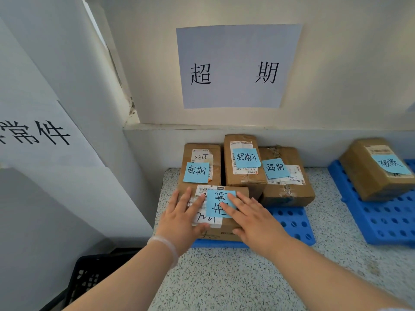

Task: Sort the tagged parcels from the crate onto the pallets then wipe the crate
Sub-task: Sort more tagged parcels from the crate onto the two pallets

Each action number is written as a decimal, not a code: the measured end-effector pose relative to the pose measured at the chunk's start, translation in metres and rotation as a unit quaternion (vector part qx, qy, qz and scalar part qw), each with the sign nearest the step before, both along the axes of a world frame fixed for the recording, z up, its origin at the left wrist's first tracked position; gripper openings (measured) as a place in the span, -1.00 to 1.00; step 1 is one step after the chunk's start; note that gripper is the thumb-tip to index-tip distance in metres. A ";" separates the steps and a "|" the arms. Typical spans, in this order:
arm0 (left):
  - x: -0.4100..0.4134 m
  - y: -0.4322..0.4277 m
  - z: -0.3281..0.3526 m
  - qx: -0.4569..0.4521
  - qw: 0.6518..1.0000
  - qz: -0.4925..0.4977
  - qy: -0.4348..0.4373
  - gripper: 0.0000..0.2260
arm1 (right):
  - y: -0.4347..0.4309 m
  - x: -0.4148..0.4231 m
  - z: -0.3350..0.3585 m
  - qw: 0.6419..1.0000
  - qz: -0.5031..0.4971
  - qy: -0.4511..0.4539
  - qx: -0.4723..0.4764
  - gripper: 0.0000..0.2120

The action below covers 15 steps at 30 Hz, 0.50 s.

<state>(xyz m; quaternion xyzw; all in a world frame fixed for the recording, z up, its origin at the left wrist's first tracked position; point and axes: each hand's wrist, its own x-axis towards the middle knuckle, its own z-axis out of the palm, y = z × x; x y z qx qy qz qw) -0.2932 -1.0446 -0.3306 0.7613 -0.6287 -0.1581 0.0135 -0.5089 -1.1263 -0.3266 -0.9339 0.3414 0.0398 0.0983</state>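
Observation:
A brown cardboard parcel with a blue handwritten tag lies at the front of a blue pallet. My left hand rests flat on its left part, fingers straight. My right hand lies flat on its right part, fingertips touching the tag. Behind it on the same pallet stand three more tagged parcels: a left parcel, a middle parcel and a right parcel. The black crate shows at the lower left, on the floor.
A second blue pallet at the right carries one tagged parcel. Both pallets sit on a speckled counter against a white wall. A paper sign hangs above the first pallet; another sign is on the left panel.

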 end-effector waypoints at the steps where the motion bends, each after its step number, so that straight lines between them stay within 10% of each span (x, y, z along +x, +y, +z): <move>1: 0.001 0.001 -0.002 -0.004 1.000 0.000 -0.004 -0.31 | 0.001 -0.001 -0.002 1.000 -0.002 0.000 0.004 -0.33; 15: -0.006 0.006 0.001 -0.006 0.998 0.049 0.046 -0.38 | 0.017 -0.002 0.016 0.975 -0.182 -0.036 0.122 -0.28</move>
